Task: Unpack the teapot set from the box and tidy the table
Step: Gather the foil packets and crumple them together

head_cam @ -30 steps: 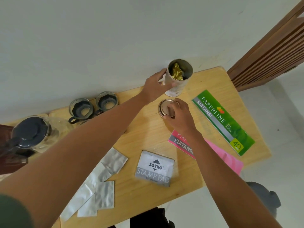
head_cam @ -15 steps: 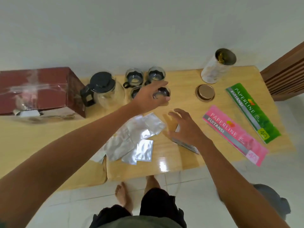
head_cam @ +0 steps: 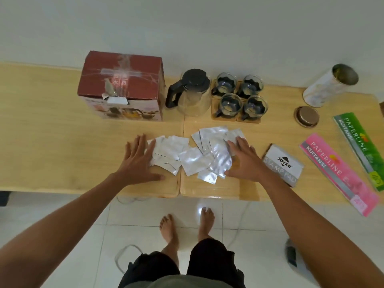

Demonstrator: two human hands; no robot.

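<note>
Nearest, both hands lie palm-down with fingers spread wide on the wooden table (head_cam: 62, 142), gripping nothing: the left hand (head_cam: 138, 161) rests at the left edge of a scatter of silver foil sachets (head_cam: 193, 154), its fingertips on the outermost ones, and the right hand (head_cam: 245, 161) presses on the right side of the same scatter. Just right of that hand lies a grey and white stamp pad (head_cam: 283, 164) printed "JOYKO" and "STAMP PAD". Further right lie a pink receipt book (head_cam: 338, 173) and a green receipt book (head_cam: 361, 148), both reading "PAPERLINE KUITANSI". Beyond the sachets, four glass cups (head_cam: 240, 97) with black holders stand in a square on wooden coasters; whether they hold anything cannot be told. Touching them on the left stands the glass teapot (head_cam: 192, 93), black lid on, handle to the left. Left of it sits the red box (head_cam: 120, 86), taped across the top and bearing unreadable characters. At the far right a round lid (head_cam: 306, 116) lies beside an open metal tin (head_cam: 330, 85), its contents unclear.
</note>
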